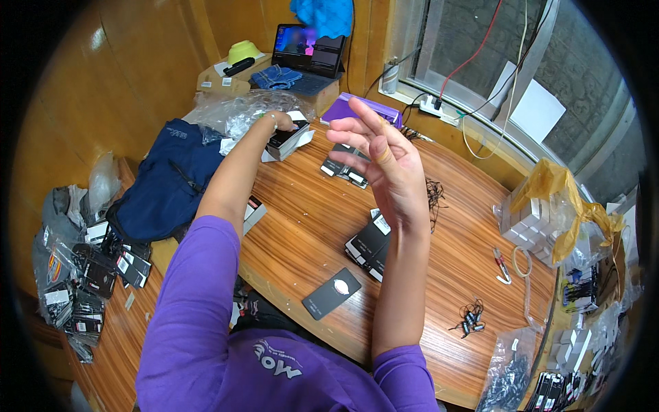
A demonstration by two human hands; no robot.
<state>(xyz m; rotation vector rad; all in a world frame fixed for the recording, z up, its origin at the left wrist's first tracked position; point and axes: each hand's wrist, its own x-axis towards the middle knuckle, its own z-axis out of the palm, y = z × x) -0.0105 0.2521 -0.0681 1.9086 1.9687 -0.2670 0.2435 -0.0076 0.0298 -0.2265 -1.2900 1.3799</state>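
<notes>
My left hand (283, 122) reaches to the far left of the table, at a stack of black flat cards (280, 145) with white paper around it. Its fingers are mostly hidden, so its grip does not show. Raised above the table, my right hand (388, 154) is empty, its fingers spread. Beneath and beyond it lie more dark cards (353, 175) with white labels. Partly behind my right forearm is another pile of black cards (367, 246). A single black card (331, 294) with a white oval lies near the front edge.
A navy garment (161, 178) and clear plastic bags (237, 110) cover the left side. Bagged white boxes (532, 223), a red-handled tool (502, 264) and small corded black pieces (471, 319) are at right. A laptop (305, 55) and purple case (357, 110) stand at the back.
</notes>
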